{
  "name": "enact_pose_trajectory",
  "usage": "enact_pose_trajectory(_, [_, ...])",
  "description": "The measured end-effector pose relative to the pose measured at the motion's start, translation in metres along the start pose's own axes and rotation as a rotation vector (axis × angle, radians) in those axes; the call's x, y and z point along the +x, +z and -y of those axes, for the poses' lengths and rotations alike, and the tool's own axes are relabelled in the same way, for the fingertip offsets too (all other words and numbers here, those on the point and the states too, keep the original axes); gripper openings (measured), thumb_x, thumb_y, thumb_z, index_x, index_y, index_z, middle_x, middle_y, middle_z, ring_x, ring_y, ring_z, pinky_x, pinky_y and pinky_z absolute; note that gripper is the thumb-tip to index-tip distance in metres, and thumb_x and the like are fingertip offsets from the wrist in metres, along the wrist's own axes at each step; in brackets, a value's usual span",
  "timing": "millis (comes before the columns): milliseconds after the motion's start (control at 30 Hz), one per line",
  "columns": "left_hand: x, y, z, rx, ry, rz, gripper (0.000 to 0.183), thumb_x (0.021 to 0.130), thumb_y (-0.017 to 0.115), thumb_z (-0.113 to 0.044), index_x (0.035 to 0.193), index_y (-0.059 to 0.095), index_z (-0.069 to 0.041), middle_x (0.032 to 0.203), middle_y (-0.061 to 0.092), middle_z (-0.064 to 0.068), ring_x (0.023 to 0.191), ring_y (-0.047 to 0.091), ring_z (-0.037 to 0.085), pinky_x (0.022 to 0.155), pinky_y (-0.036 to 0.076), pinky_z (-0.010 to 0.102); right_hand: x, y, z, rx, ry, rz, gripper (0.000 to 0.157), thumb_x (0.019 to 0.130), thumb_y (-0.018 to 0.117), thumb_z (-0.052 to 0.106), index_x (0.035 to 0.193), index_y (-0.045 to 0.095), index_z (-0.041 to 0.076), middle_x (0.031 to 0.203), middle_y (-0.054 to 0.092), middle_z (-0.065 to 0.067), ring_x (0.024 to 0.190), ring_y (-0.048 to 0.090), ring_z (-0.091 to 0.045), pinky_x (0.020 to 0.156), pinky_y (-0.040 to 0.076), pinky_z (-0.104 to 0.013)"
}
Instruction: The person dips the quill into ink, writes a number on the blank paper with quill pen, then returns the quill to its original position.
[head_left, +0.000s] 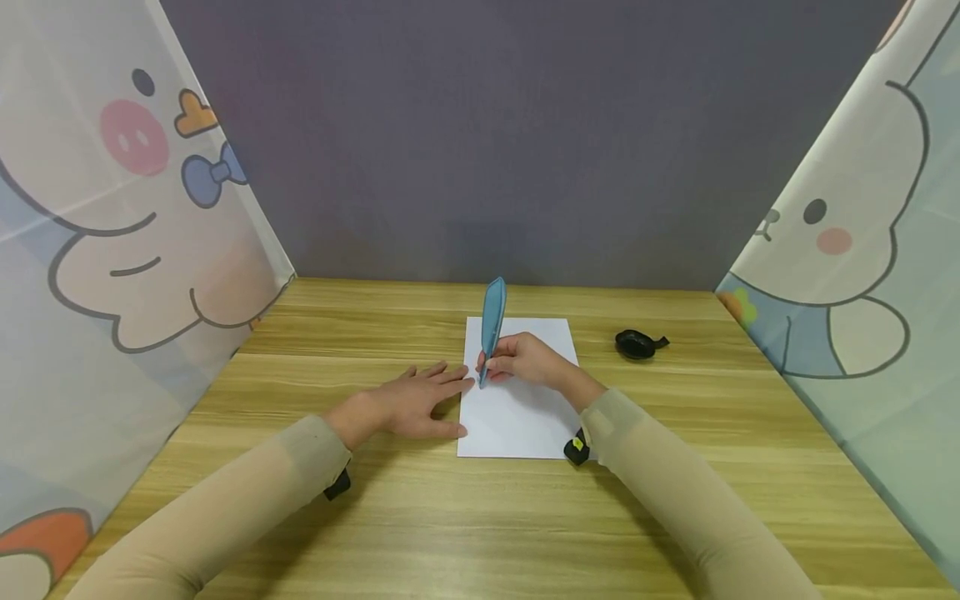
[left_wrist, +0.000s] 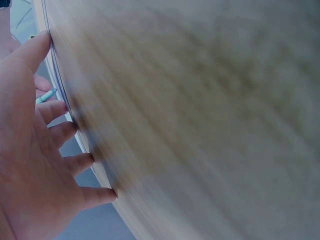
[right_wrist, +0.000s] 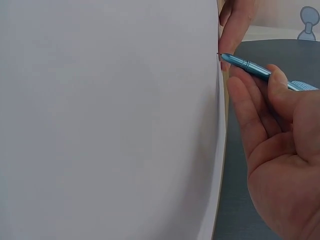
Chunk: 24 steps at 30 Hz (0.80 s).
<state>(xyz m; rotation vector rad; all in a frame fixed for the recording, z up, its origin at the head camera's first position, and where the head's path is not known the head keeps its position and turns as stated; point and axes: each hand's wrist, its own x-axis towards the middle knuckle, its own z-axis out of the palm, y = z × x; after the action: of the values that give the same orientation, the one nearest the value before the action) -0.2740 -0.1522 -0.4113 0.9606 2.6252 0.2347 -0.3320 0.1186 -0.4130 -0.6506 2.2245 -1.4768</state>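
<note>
A blue feather-shaped pen [head_left: 492,315] stands nearly upright over a white sheet of paper [head_left: 517,429] in the head view. My right hand [head_left: 531,360] pinches it low down between thumb and fingers. In the right wrist view, the pen [right_wrist: 252,68] points its tip right at the surface of the paper [right_wrist: 110,110]. My left hand [head_left: 420,406] lies with spread fingers on the table, its fingertips and thumb at the paper's left edge. From the left wrist, the extended fingers of my left hand [left_wrist: 35,145] show, with the pen's tip [left_wrist: 47,95] behind them.
A small black oval object [head_left: 635,344] with a short tab lies on the wooden table [head_left: 420,533], right of the paper. A grey panel [head_left: 495,142] rises behind the table. Cartoon-printed cloths [head_left: 847,208] hang at both sides.
</note>
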Motion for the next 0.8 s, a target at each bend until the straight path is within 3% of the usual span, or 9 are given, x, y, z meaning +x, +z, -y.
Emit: enact_pose_trajectory(800, [0.002,0.001,0.001,-0.001,-0.004,-0.001,0.092,0.102,0.055,-0.078,0.177,0.027,-0.031,0.186,0.016,-0.005,0.173,0.010,0.037,0.133,0.014,0.076,-0.023,0.006,0.001,-0.015,0.000,0.065,0.021,0.109,0.065,0.003,0.122,0.076,-0.009,0.122,0.081,-0.022,0.109,0.081,-0.026,0.096,0.067,-0.040])
